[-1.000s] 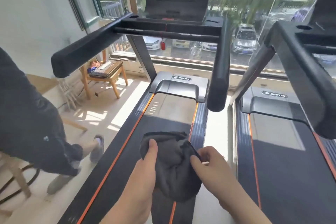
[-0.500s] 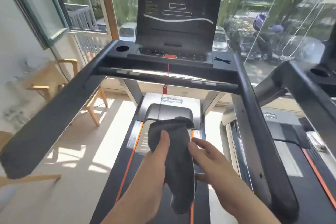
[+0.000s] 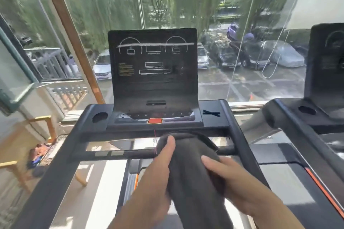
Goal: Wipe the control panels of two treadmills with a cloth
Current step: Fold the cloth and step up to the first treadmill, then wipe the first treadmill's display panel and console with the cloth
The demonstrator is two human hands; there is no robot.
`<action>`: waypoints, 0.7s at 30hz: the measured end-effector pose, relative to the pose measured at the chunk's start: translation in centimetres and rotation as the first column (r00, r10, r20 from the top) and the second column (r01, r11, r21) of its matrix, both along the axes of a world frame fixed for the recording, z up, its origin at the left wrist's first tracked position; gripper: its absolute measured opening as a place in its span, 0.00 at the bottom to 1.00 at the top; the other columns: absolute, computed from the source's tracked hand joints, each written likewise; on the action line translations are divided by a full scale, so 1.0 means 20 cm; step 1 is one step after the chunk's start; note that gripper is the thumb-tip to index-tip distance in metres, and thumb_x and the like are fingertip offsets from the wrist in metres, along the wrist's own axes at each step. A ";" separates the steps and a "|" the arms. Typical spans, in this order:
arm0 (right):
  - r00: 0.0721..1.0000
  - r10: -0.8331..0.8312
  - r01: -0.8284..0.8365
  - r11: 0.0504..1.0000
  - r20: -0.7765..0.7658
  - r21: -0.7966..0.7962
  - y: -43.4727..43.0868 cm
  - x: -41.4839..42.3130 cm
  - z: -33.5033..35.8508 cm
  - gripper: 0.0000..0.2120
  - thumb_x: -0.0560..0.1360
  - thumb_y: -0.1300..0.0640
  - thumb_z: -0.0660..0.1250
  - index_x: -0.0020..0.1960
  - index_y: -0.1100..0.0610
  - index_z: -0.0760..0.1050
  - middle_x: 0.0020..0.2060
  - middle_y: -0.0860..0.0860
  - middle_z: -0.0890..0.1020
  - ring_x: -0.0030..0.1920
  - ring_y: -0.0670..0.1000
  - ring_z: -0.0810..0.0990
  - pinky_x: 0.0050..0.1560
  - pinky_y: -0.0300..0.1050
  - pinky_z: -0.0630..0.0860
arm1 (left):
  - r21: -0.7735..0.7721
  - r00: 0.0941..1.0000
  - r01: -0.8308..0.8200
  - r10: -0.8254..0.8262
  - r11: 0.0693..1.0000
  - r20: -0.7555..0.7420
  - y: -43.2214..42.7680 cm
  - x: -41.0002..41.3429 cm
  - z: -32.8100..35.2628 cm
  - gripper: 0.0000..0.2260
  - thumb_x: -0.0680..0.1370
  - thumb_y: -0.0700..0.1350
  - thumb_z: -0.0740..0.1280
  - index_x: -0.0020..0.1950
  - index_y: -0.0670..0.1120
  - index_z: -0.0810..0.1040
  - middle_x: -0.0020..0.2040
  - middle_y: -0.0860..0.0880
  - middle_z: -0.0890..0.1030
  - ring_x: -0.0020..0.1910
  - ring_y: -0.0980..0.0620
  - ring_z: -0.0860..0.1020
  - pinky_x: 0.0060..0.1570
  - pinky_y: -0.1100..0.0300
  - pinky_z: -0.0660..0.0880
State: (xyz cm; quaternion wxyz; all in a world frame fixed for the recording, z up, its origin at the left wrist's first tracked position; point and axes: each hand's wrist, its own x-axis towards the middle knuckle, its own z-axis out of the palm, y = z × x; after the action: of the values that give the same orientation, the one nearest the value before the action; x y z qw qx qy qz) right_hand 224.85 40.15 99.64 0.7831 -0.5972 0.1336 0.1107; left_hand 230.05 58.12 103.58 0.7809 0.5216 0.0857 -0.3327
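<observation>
A: Where's the cloth [image 3: 189,169]?

B: Held up in front of the near treadmill's control panel [image 3: 152,69], just below its red button [image 3: 154,121], overlapping the crossbar [image 3: 119,153].

A: And the hands?

B: Left hand [image 3: 158,176] grips its left side, thumb pressed on top. Right hand [image 3: 229,182] has its fingers [image 3: 210,161] clasped on the right side.

A: The second treadmill?

B: Its control panel [image 3: 327,61] stands at the right edge, untouched.

Bright daylight floods through the tall glass window [image 3: 232,24]; motion blur smears the edges, and wide-angle distortion bends the frame.
</observation>
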 end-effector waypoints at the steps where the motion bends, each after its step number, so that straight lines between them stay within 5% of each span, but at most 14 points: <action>1: 1.000 -0.030 0.029 0.999 -0.011 -0.033 -0.03 0.09 0.03 0.17 0.80 0.51 0.71 0.62 0.61 0.84 0.60 0.63 0.85 0.63 0.61 0.84 0.66 0.55 0.78 | 0.077 0.999 0.021 -0.024 0.997 0.035 -0.04 0.09 0.01 0.25 0.77 0.63 0.70 0.63 0.45 0.85 0.56 0.45 0.88 0.56 0.47 0.87 0.62 0.49 0.79; 7: 0.978 -0.210 0.207 0.967 -0.007 -0.148 -0.09 0.67 0.19 0.15 0.79 0.48 0.72 0.55 0.60 0.84 0.50 0.61 0.88 0.49 0.59 0.88 0.47 0.53 0.83 | 0.333 0.992 -0.032 -0.011 0.942 0.126 -0.02 0.62 -0.01 0.14 0.84 0.50 0.66 0.62 0.41 0.82 0.51 0.39 0.88 0.47 0.43 0.88 0.43 0.49 0.84; 10: 0.971 -0.238 0.237 0.970 -0.002 -0.056 -0.08 0.93 0.23 0.12 0.78 0.52 0.74 0.53 0.60 0.81 0.47 0.61 0.87 0.48 0.59 0.86 0.48 0.52 0.80 | 0.347 0.962 -0.115 0.017 0.931 0.274 0.04 0.84 -0.04 0.11 0.83 0.46 0.68 0.64 0.45 0.78 0.52 0.39 0.87 0.49 0.41 0.87 0.52 0.42 0.85; 15: 0.997 -0.021 0.005 0.982 0.081 0.187 0.00 1.35 0.26 0.17 0.70 0.61 0.69 0.57 0.65 0.79 0.51 0.65 0.83 0.50 0.62 0.83 0.46 0.53 0.83 | 0.460 0.809 -0.012 -0.262 0.888 0.527 0.18 1.18 -0.13 0.33 0.68 0.44 0.80 0.70 0.61 0.75 0.59 0.58 0.85 0.56 0.56 0.85 0.55 0.55 0.83; 21: 0.997 0.004 0.002 0.996 0.072 -0.090 0.16 1.82 0.31 0.19 0.70 0.61 0.70 0.57 0.70 0.79 0.49 0.66 0.85 0.47 0.60 0.85 0.45 0.50 0.82 | 0.520 0.717 -0.139 -0.276 0.843 0.640 0.34 1.72 -0.05 0.12 0.69 0.44 0.82 0.43 0.49 0.79 0.41 0.53 0.81 0.35 0.61 0.78 0.36 0.70 0.73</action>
State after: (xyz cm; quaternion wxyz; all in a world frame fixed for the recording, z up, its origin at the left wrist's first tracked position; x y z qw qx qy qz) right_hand 261.33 43.32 105.74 0.7596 -0.6357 0.1098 0.0832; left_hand 264.39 64.89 102.51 0.5648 0.8057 -0.1439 -0.1055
